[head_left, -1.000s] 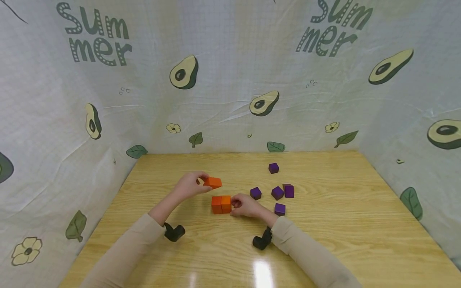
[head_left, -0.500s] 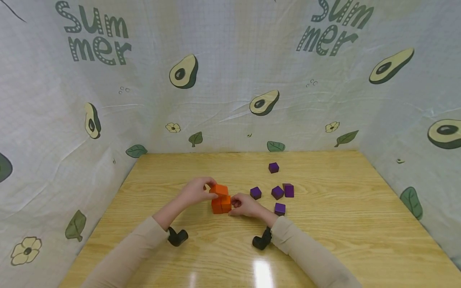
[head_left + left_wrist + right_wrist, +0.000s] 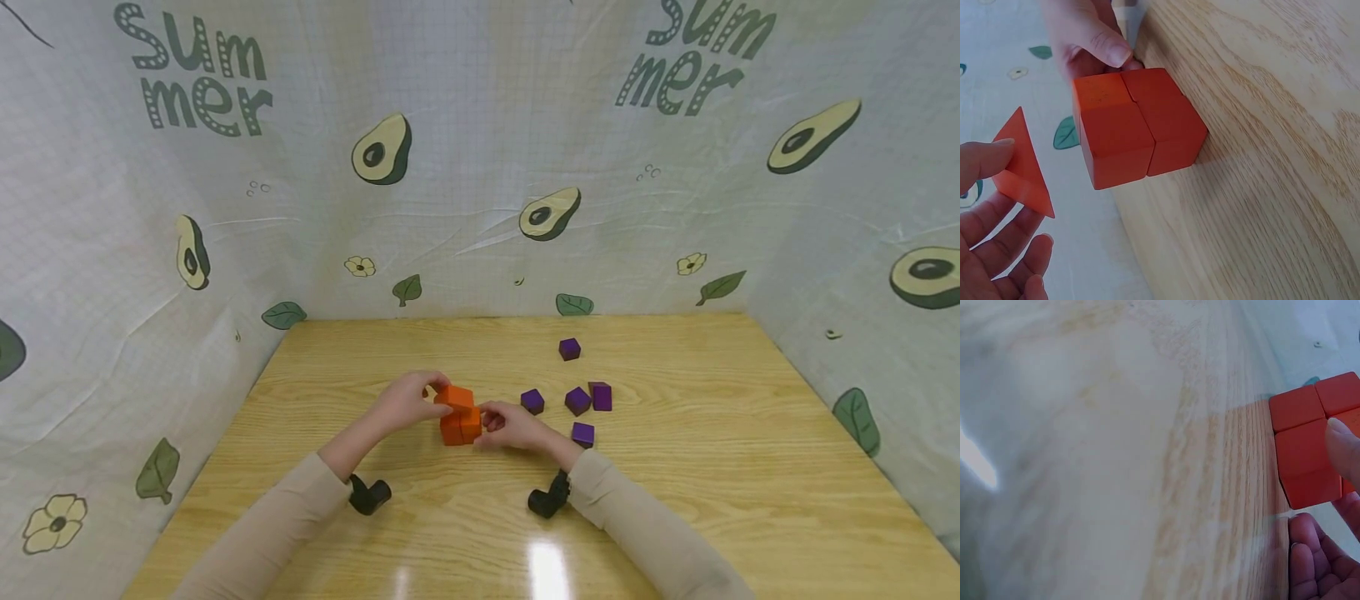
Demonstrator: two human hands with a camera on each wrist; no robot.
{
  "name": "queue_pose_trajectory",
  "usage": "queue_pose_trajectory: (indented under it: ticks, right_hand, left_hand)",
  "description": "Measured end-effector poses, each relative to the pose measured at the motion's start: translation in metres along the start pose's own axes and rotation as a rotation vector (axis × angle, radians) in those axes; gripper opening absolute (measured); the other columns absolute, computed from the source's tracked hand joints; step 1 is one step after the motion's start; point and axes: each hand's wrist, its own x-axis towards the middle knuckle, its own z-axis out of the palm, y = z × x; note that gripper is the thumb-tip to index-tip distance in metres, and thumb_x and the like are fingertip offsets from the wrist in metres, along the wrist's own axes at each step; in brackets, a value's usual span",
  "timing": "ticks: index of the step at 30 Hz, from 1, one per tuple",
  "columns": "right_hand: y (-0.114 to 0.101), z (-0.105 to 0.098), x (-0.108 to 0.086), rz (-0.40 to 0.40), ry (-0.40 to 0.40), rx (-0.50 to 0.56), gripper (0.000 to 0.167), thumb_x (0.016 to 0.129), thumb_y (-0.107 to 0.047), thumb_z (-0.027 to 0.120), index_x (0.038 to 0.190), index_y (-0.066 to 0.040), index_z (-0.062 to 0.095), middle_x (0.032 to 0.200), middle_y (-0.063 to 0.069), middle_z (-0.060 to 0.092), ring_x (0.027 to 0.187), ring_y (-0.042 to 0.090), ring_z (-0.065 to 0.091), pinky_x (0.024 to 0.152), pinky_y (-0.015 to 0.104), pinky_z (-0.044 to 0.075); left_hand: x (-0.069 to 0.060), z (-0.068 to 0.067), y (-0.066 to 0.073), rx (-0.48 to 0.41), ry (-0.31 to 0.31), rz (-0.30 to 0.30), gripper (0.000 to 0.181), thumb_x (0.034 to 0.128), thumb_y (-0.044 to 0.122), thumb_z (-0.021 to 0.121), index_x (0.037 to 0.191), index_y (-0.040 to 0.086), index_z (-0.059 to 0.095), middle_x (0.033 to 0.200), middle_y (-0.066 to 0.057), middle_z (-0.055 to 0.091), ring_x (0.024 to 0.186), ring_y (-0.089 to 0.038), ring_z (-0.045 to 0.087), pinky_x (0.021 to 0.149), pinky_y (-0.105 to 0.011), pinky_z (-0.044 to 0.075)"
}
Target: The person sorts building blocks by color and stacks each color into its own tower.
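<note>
My left hand (image 3: pixel 405 402) pinches an orange wedge-shaped block (image 3: pixel 1024 169) between thumb and fingers. In the head view this wedge hangs just above a cluster of orange blocks (image 3: pixel 1119 147) that sit tight together on the table; the left wrist view shows it apart from them. On the cluster's right side my right hand (image 3: pixel 517 427) holds the blocks, its thumb against an orange face (image 3: pixel 1304 450) in the right wrist view and its other fingers curled low near the table. Part of the cluster is hidden by the wedge and the hands.
Several purple blocks lie right of the hands: a cube (image 3: pixel 532 402) closest to the right hand, another cube (image 3: pixel 582 434) by the right wrist, and a farther cube (image 3: pixel 570 349). A printed cloth (image 3: pixel 465 167) rises behind the wooden table (image 3: pixel 712 433).
My left hand has carried the wedge rightward and nearer to me, from behind the orange cluster to over it. Over the last half second it hardly moves. The right hand stays almost still.
</note>
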Motion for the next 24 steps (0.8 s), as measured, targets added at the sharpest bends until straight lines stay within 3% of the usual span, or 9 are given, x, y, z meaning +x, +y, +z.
queue_pose_trajectory:
  ticks: [14, 18, 24]
  right_hand:
    - [-0.005, 0.001, -0.002, -0.045, 0.025, -0.017, 0.039, 0.084, -0.02, 0.067, 0.12, -0.005, 0.058, 0.094, 0.008, 0.059, 0.082, 0.014, 0.049, 0.074, 0.027, 0.041]
    - [-0.023, -0.002, -0.009, -0.054, 0.004, -0.018, 0.036, 0.085, -0.014, 0.065, 0.119, -0.001, 0.058, 0.095, 0.013, 0.059, 0.082, 0.017, 0.05, 0.073, 0.025, 0.041]
    - [-0.009, 0.0, -0.003, -0.046, 0.009, -0.027, 0.038, 0.085, -0.022, 0.066, 0.119, -0.007, 0.059, 0.094, 0.006, 0.059, 0.082, 0.013, 0.051, 0.075, 0.027, 0.043]
  left_hand:
    - [-0.002, -0.002, -0.004, 0.03, -0.001, -0.004, 0.03, 0.0774, 0.021, 0.073, 0.103, 0.009, 0.063, 0.097, -0.002, 0.063, 0.089, -0.022, 0.056, 0.078, -0.035, 0.046]
    - [-0.003, -0.002, -0.003, 0.039, -0.004, 0.001, 0.031, 0.0774, 0.021, 0.073, 0.104, 0.009, 0.063, 0.097, -0.002, 0.063, 0.09, -0.024, 0.057, 0.077, -0.035, 0.046]
    - [-0.003, 0.0, -0.003, 0.041, -0.003, 0.014, 0.031, 0.0771, 0.02, 0.073, 0.104, 0.008, 0.064, 0.097, -0.002, 0.063, 0.091, -0.025, 0.057, 0.078, -0.035, 0.046]
